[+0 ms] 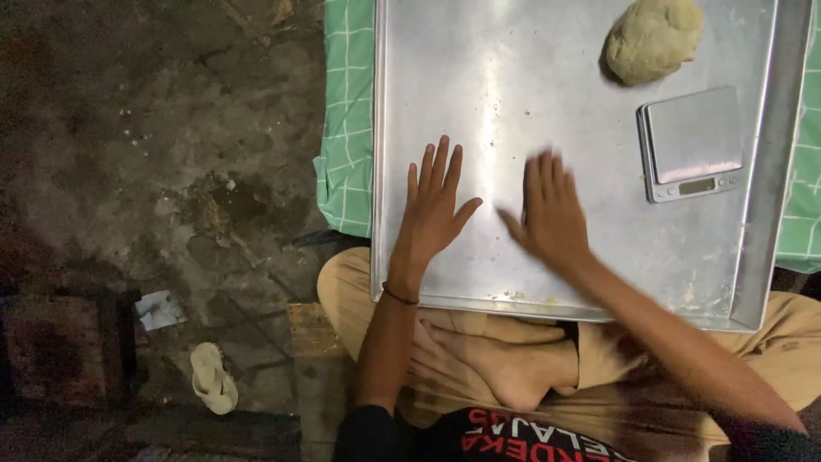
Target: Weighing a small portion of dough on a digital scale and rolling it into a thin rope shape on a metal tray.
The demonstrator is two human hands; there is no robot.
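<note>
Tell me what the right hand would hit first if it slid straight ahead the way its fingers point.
The right hand, blurred, lies flat on the metal tray, fingers pointing up the picture. That line looks free across bare tray to the frame's top edge; the dough ball and scale sit off to its right.

A large metal tray [513, 77] filled the upper centre and right of the frame, resting on a green checked cloth [349, 111]. On the tray lay a lump of dough [654, 38] at upper right, with a small digital scale [693, 144] just below it.
</note>
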